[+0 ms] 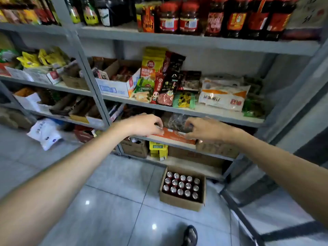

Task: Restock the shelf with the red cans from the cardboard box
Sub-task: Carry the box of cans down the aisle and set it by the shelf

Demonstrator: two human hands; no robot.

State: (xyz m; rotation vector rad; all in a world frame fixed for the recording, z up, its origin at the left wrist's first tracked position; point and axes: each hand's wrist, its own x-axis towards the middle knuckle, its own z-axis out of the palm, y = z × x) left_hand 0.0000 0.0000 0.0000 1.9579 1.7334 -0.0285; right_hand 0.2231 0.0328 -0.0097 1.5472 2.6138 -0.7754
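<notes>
An open cardboard box stands on the tiled floor in front of the shelving, holding several red cans seen from above by their silver tops. Both my arms reach to a low shelf above the box. My left hand and my right hand each pinch an end of a clear packet with an orange strip lying at the shelf's front edge. Dark contents show through the packet between the hands.
Grey metal shelves hold sauce jars on top, snack packets and a white bag in the middle, cartons at the bottom. A white sack lies on the floor at left. A sandalled foot shows below.
</notes>
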